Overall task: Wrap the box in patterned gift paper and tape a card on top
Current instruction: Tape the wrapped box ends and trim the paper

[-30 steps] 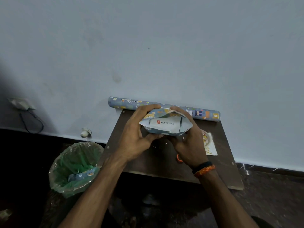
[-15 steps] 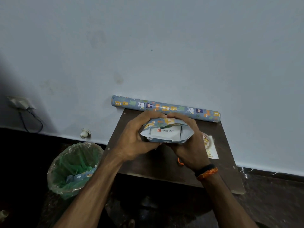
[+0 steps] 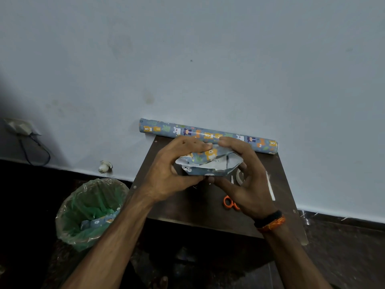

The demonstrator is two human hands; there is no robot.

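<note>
Paper-covered box (image 3: 216,163), lettering half-hidden

The top flap of gift paper (image 3: 210,154) was folded further down over the open end of the box (image 3: 216,163), covering most of its printed label. Both hands' fingertips closed together above it.

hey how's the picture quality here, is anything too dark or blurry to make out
Head view: dim, uneven light; floor and lower left nearly black, wall evenly lit. Both hands, left hand and right hand, are slightly soft. The box print is partly readable; wide-angle lens bends the wall's base line.
</note>
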